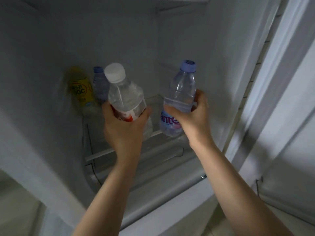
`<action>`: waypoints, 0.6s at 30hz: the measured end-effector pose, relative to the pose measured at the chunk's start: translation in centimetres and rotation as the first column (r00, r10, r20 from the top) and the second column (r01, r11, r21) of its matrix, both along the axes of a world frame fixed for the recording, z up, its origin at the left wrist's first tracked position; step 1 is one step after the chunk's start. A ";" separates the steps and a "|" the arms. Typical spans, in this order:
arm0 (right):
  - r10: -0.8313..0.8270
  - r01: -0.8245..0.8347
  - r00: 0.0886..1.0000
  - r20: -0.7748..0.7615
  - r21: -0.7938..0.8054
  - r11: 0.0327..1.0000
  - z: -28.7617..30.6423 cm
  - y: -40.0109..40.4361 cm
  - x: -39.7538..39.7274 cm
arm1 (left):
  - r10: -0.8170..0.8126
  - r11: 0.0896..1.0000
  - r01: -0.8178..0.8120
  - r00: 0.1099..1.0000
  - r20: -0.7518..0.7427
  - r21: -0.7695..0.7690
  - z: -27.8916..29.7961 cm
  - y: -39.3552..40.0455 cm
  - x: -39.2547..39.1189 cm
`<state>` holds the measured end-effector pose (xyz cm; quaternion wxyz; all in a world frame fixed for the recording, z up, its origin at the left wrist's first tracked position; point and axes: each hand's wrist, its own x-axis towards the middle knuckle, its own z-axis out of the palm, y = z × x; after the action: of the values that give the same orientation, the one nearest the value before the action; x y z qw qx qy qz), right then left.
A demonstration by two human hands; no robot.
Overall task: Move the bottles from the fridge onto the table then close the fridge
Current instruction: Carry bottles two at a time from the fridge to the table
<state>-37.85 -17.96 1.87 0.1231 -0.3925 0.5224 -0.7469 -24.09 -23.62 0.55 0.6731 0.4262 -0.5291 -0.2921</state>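
I see the fridge shelf carrying a yellow-labelled bottle and, just beside it, a blue-capped bottle.

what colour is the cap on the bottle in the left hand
White. The bottle gripped by the left hand has a white cap, seen in the head view.

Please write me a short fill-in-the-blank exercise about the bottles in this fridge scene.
1. The left hand holds the bottle with the ____ cap.
2. The right hand holds a bottle with a ____ cap.
3. The number of bottles left standing in the fridge is ____.
4. The bottle at the far left has a ____ label.

Missing words: white; blue; two; yellow
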 end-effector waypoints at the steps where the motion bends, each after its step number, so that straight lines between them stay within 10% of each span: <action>1: -0.014 0.014 1.000 0.016 -0.007 1.000 -0.3 1.6 0.2 | -0.049 0.999 0.049 0.999 -0.007 0.014 -0.3 1.3 0.2; 18: -0.420 0.381 0.907 0.023 0.377 0.844 -9.8 28.6 -1.7 | -0.621 0.782 0.552 0.724 0.300 0.287 -9.5 20.1 -5.2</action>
<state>-39.56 10.67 -7.92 0.0620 -0.2056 0.7147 -0.6656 -29.24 -3.49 -8.90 0.3891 0.3423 -0.7282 -0.4486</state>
